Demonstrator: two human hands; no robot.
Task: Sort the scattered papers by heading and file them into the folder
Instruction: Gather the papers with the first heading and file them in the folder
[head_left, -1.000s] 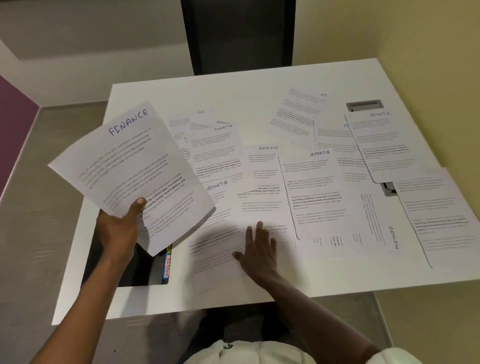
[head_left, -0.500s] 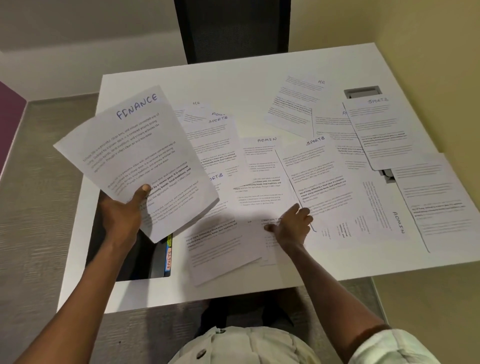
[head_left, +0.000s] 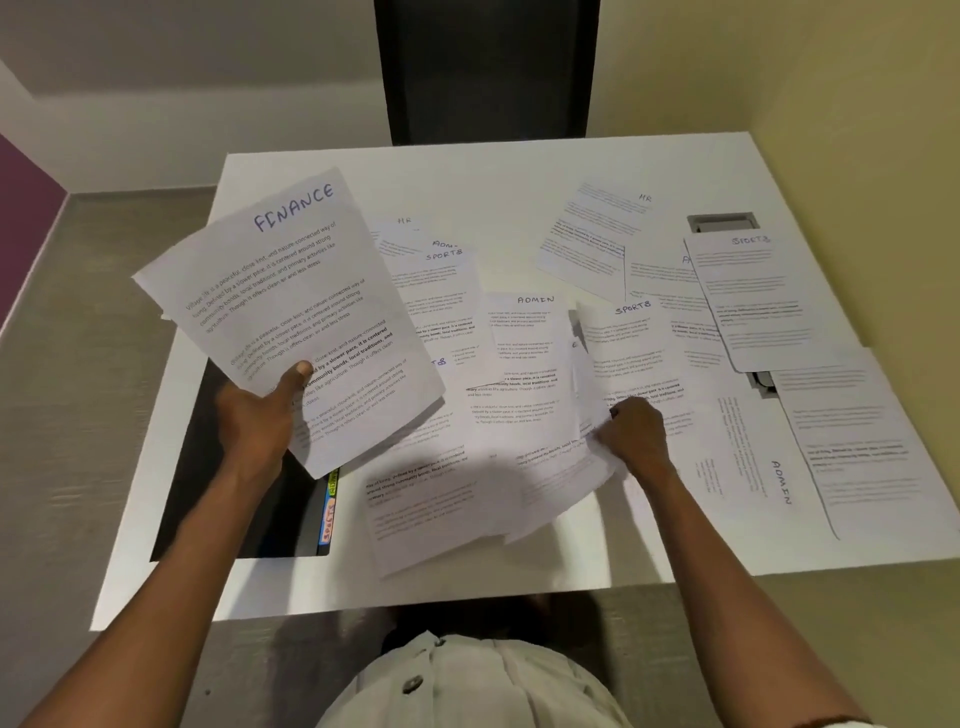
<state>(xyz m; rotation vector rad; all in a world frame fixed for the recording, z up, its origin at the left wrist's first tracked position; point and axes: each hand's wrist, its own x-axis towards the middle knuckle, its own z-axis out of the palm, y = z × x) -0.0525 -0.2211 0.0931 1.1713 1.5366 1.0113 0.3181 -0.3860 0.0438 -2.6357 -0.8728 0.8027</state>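
Two hands busy: our left hand (head_left: 260, 415) grips the FINANCE sheet (head_left: 291, 317) raised at frame left; right hand (head_left: 636, 434) pinches a lifted paper (head_left: 587, 395) mid-frame. Folder (head_left: 244, 514) lies lower left on the table (head_left: 467, 192), other papers scattered.

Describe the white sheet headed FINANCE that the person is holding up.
The white paper sheet headed FINANCE is printed in short paragraphs, some lines bold, with its heading handwritten in blue ink at its top. It is tilted, lifted above the white table. The left hand grips its lower edge, thumb on the front. More edges behind it suggest a small stack. Its lower corner overlaps the black folder with coloured tabs.
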